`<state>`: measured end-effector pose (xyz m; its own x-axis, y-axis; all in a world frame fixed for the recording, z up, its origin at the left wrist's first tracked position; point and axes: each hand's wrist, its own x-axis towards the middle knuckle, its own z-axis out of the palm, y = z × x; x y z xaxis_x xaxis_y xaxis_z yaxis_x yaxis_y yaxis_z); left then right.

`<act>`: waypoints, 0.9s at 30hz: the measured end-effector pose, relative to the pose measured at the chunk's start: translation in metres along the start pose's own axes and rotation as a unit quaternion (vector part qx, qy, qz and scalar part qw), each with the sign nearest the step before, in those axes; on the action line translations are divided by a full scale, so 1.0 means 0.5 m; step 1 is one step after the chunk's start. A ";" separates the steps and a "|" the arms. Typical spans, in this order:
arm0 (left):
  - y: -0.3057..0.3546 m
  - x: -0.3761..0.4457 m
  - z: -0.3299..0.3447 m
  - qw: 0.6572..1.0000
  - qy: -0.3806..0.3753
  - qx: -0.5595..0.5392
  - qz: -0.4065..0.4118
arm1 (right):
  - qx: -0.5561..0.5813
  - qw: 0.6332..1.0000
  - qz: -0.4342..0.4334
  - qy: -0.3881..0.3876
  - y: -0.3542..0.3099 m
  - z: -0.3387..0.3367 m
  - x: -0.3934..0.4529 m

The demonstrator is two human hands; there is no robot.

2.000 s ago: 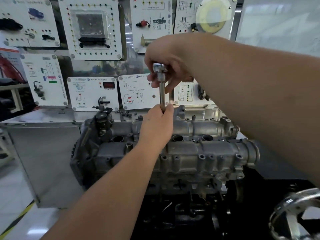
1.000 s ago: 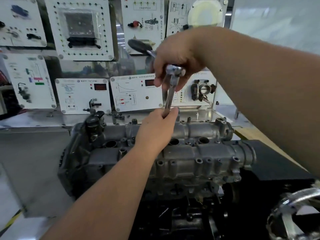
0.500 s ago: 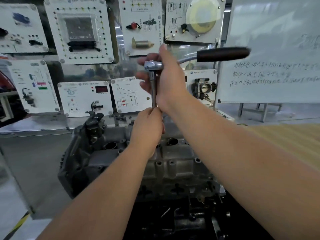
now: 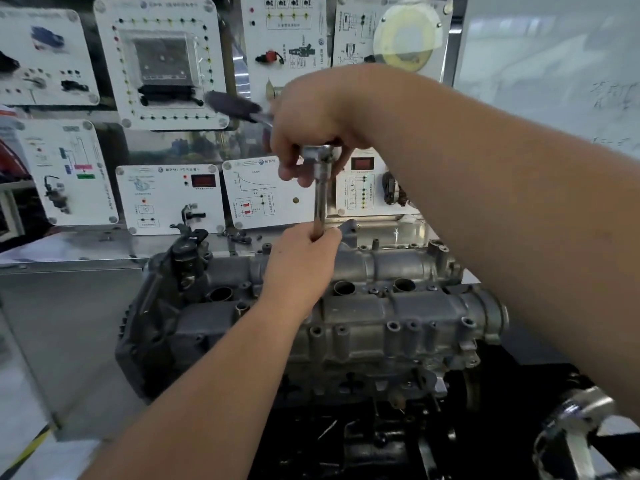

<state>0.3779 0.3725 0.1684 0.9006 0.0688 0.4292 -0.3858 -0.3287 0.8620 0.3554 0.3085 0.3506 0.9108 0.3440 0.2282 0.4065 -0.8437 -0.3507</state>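
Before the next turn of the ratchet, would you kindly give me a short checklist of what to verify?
1. Right hand grips the ratchet head: ok.
2. Left hand holds the extension bar low down: ok.
3. Extension bar near upright above the engine: ok.
4. Bar's lower end seated: cannot tell, the left hand hides it.
5. Handle clear of the wall panel behind it: cannot tell, blurred.

Back wall: white training panels (image 4: 166, 199) with circuit diagrams and red displays
Right: whiteboard (image 4: 554, 64), faint handwriting
Stand: sheet-metal cabinet (image 4: 86, 323)
Floor: pale and glossy (image 4: 14, 410), yellow-black stripe (image 4: 31, 448)
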 end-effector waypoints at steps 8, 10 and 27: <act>0.005 0.002 -0.003 0.998 0.026 -0.039 -0.043 | 0.030 0.863 -0.335 0.378 0.054 0.148 -0.005; 0.010 -0.003 -0.004 0.998 0.033 -0.038 -0.035 | 0.257 0.851 -0.244 0.387 0.055 0.171 -0.005; 0.004 -0.010 0.005 0.995 0.009 0.091 0.041 | 0.082 0.995 0.060 -0.011 0.025 -0.014 -0.011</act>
<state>0.3729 0.3693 0.1672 0.8637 0.0511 0.5014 -0.4129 -0.4989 0.7620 0.3551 0.2933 0.3514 0.9538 0.2559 0.1573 0.3003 -0.8005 -0.5186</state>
